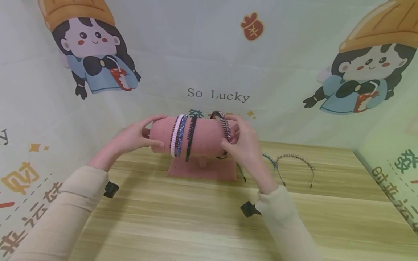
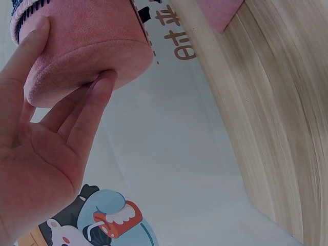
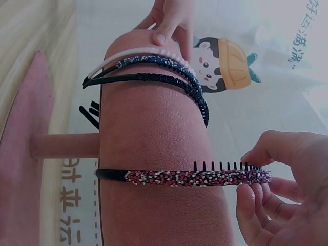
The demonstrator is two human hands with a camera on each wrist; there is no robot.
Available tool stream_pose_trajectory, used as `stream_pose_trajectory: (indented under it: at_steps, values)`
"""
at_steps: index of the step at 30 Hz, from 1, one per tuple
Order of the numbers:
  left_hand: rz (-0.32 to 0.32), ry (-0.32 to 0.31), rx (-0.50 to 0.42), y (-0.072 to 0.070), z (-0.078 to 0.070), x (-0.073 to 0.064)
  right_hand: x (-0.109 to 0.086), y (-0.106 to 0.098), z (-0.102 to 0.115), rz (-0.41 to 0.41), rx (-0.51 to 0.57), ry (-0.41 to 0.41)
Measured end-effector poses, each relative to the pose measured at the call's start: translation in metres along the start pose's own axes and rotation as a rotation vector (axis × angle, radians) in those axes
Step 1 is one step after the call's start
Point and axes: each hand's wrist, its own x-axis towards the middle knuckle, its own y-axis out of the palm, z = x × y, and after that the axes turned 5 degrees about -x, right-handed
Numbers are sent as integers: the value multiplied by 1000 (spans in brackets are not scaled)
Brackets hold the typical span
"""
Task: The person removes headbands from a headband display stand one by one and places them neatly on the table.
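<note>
A pink plush headband stand has a thick horizontal roll [image 1: 208,136] on a short post above a flat base [image 1: 202,174]. My left hand [image 1: 132,137] grips the roll's left end, thumb on its front and fingertips at the end face in the left wrist view. With my right hand [image 1: 246,145] I pinch a headband studded with pink, red and white beads [image 3: 179,178]. It arches around the roll's right part, comb teeth toward the middle. Left of it sit a whitish-pink headband [image 1: 175,136], a blue glitter one [image 1: 180,139] and a black one [image 1: 190,139].
More toothed headbands lie on the wooden table [image 1: 326,217] to the right, a silvery one [image 1: 295,156] and a blue one [image 1: 270,158] partly behind my right arm. A printed cloth [image 1: 183,54] hangs close behind the stand and along both sides.
</note>
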Motion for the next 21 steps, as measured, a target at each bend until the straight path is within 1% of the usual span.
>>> stream_pose_trajectory:
  at_steps: [4, 12, 16, 21]
  values:
    - [2, 0, -12, 0, 1, 0, -4, -2, -1, -27, 52, -2]
    - [3, 6, -17, 1, 4, 1, -13, -12, -3, -55, 83, -8]
    - [2, 1, -14, 1, 3, 0, -17, -18, -4, -68, 88, -21]
    - [3, -4, 4, 1, -1, -1, -21, -30, -6, -105, 108, -56]
